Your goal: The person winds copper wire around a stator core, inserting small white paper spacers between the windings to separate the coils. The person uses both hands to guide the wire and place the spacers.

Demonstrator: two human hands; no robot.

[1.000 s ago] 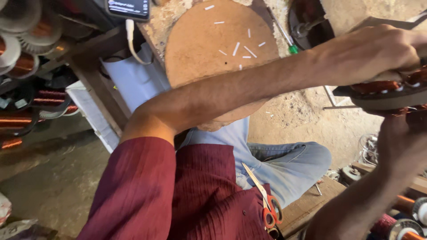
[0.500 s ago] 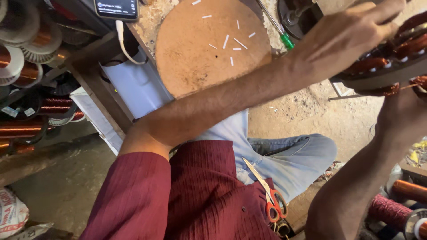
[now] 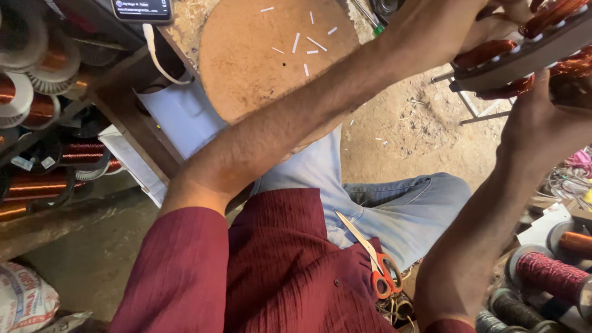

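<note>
Both my hands hold up a round motor stator (image 3: 524, 52) with copper-coloured windings at the top right. My left hand (image 3: 487, 21) reaches across from the left and grips its upper side; the fingers are partly cut off by the frame edge. Below the stator, my right hand (image 3: 542, 126) closes on its lower edge. Orange-handled scissors (image 3: 377, 262) lie on my lap, on the maroon shirt and blue jeans.
A round wooden board (image 3: 259, 55) with small white strips on it lies ahead. A phone (image 3: 142, 7) with a white cable sits top left. Copper wire spools (image 3: 37, 185) fill shelves on the left, more spools (image 3: 549, 274) stand bottom right, and a printed sack (image 3: 24, 299) lies bottom left.
The stator and both hands have risen toward the top right of the view, and the stator has tilted. The scissors stay on my lap.
</note>
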